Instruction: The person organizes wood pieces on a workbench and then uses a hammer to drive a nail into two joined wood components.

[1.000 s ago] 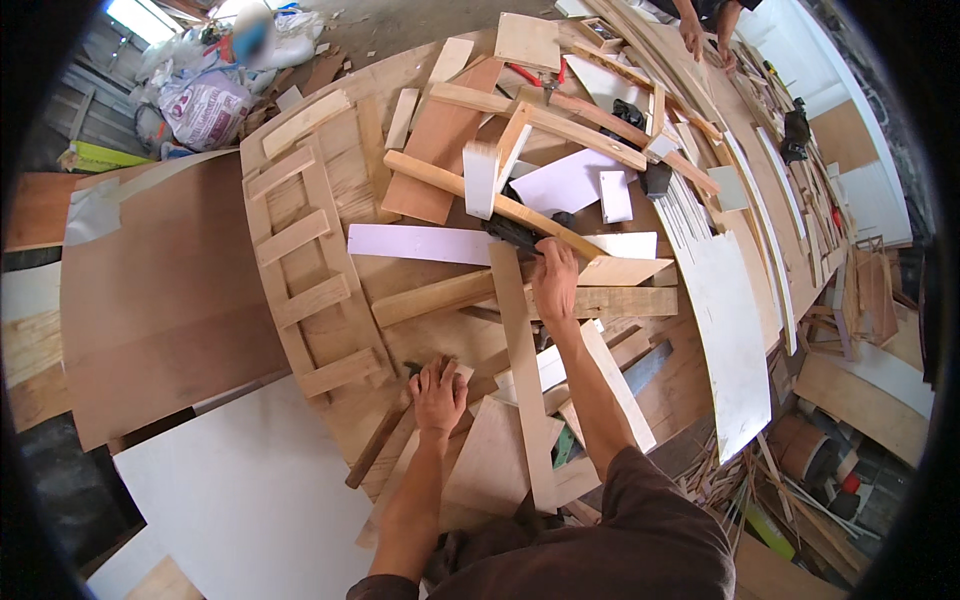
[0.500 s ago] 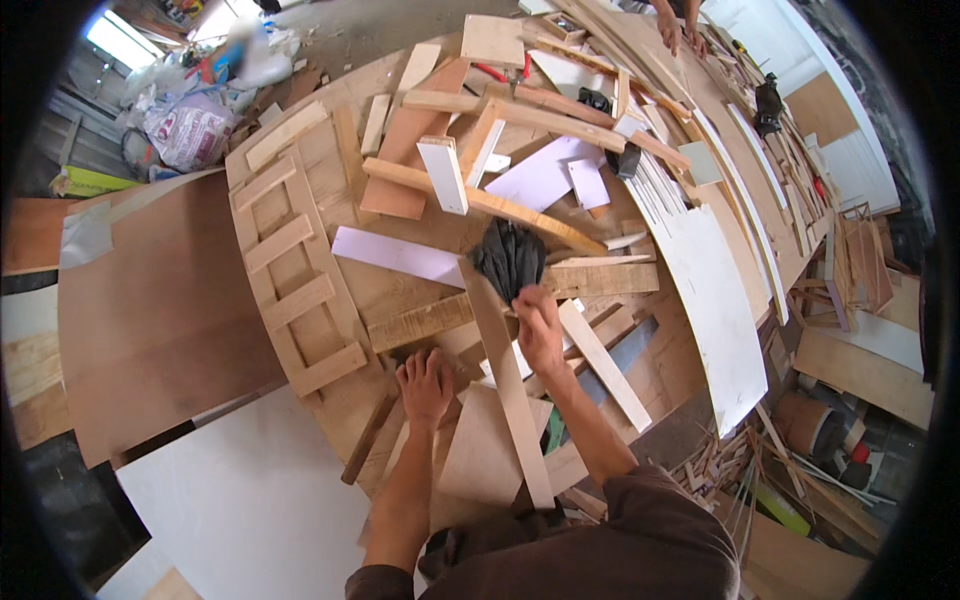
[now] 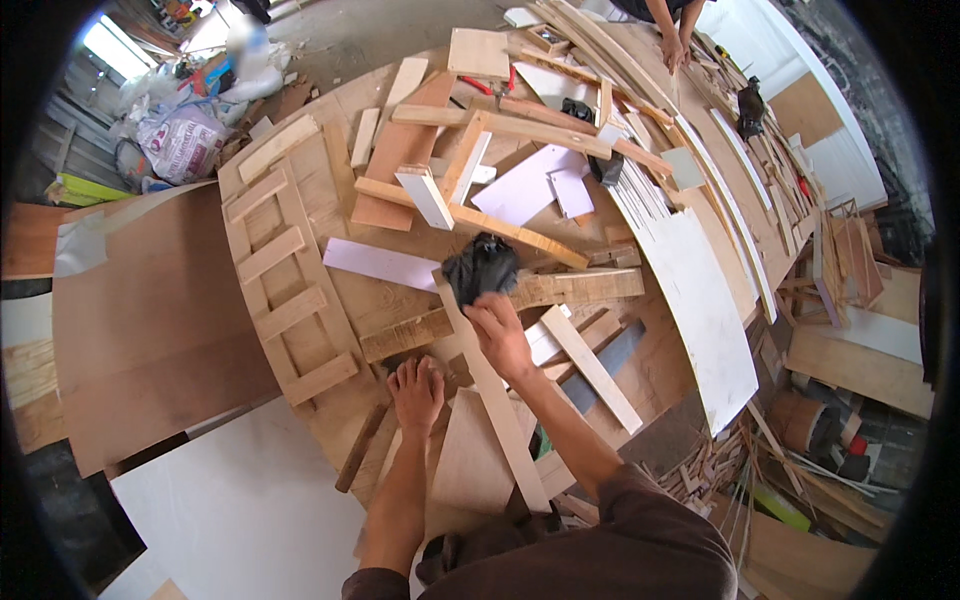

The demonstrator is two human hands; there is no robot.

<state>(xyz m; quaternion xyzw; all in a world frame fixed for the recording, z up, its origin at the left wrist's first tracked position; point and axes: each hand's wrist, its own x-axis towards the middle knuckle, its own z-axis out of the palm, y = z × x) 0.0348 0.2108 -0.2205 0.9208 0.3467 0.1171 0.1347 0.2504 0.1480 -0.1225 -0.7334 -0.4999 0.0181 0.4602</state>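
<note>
My right hand is closed, its fingers pinched at the lower edge of a crumpled black plastic bag. What lies inside the bag is hidden. Beneath that hand, a long pale wooden strip runs from the bag down toward my body. To the left, my left hand lies fingers forward on the work surface, touching a small dark thing whose kind I cannot make out. Just beyond its fingertips is a thick wooden beam, lying crosswise under the strip. A pale lilac board sits farther off.
A ladder-like wooden frame lies at the left of the plywood table. Stacked battens and a red-handled tool are at the back. A long white panel lines the right. Another person's hands work at far right.
My right hand has shifted left, closer to the strip's far end, and the black bag's folds have changed shape. The whole view has moved slightly. My left hand stays near the same spot.
</note>
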